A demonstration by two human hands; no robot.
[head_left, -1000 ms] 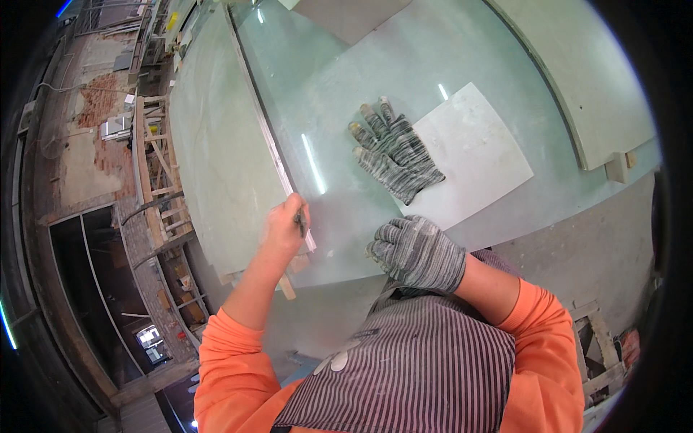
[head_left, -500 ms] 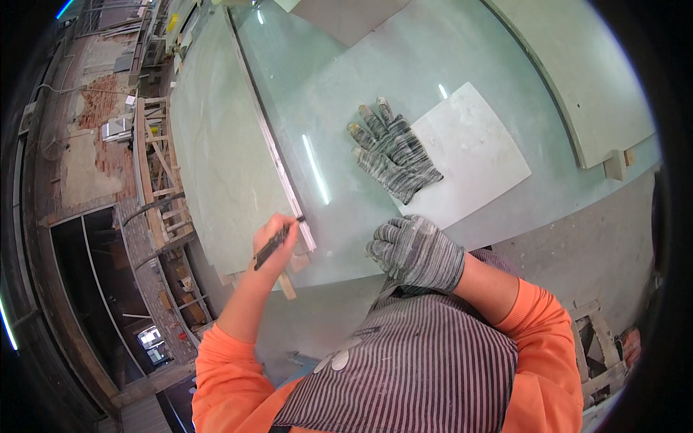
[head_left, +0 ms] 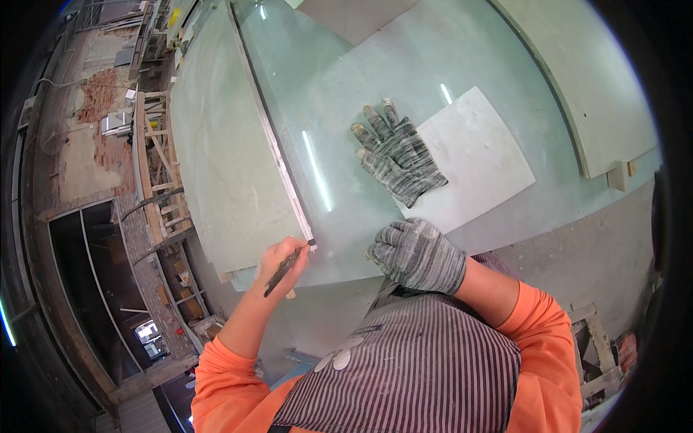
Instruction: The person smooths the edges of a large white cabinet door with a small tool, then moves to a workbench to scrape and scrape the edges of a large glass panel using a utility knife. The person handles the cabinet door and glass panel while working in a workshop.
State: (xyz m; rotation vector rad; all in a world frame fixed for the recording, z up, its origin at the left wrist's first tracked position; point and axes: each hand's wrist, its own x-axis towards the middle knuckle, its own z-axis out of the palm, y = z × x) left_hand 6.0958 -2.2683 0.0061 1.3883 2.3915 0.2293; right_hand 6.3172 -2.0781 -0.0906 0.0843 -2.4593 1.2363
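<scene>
A worker in an orange long-sleeved top and a striped apron leans over a large pane of glass [head_left: 433,79] lying flat on a counter [head_left: 570,238]. The bare left hand [head_left: 283,261] has its grip closed around a slim dark tool [head_left: 284,268], held like a pen, whose upper tip sits at the near end of a long straight-edge [head_left: 271,137] that runs away across the pane toward the far side. The right hand [head_left: 419,256], in a grey-striped knit glove, rests palm down on the near edge of the glass, fingers spread and flat, clamped on nothing. A second, empty knit glove [head_left: 398,153] lies flat on the pane just beyond the right hand, its cuff overlapping the corner of a white rectangular sheet [head_left: 473,155] that lies at an angle. The tool is at the near left part of the pane, well apart from the loose glove. To the person's left, a paler slab [head_left: 216,159] lies alongside the straight-edge, and beyond it wooden frames [head_left: 155,166] stand above a brick floor [head_left: 97,105]. Another pale panel [head_left: 585,79] lies at the far right.
</scene>
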